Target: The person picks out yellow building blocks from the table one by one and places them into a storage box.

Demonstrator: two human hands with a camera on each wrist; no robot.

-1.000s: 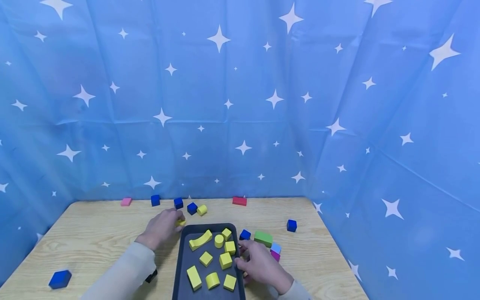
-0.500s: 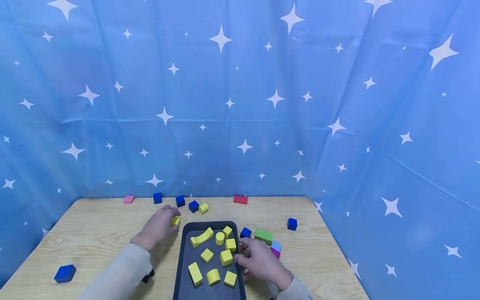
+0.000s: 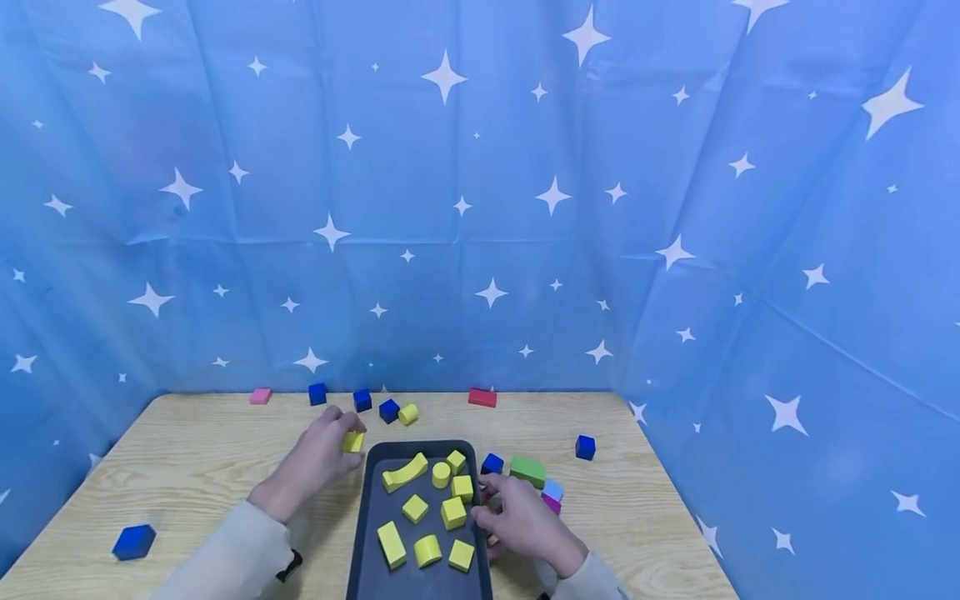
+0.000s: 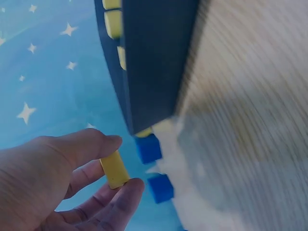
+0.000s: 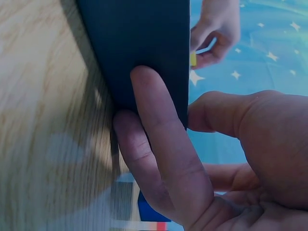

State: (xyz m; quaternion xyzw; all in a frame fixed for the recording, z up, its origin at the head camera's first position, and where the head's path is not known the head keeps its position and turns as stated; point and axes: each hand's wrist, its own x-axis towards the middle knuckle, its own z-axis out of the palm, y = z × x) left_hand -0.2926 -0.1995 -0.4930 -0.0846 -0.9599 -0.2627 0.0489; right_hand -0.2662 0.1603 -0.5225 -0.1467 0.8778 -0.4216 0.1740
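Observation:
My left hand (image 3: 311, 458) pinches a yellow block (image 3: 353, 442) between thumb and fingertips, just left of the tray's far corner. In the left wrist view that block (image 4: 114, 169) has a flat, oblong face. The dark, shallow tray (image 3: 386, 508) bears several yellow blocks: an arched piece (image 3: 405, 472), a small cylinder (image 3: 441, 475), cubes (image 3: 453, 513) and an oblong block (image 3: 391, 545). My right hand (image 3: 521, 521) holds the tray's right side. In the right wrist view, its fingers (image 5: 163, 125) lie on the outer wall, with the thumb at the rim.
A yellow cylinder (image 3: 408, 414) stands beside a blue cube (image 3: 389, 411) behind the tray. Pink (image 3: 260, 396) and red (image 3: 482, 397) blocks lie at the wooden table's far edge. Right of the tray are green (image 3: 528, 472) and blue (image 3: 585, 447) blocks. Another blue block (image 3: 134, 542) lies left.
My left hand has drawn slightly left and back from the tray's corner, and the yellow block in it shows more. The right hand stays at the tray's side.

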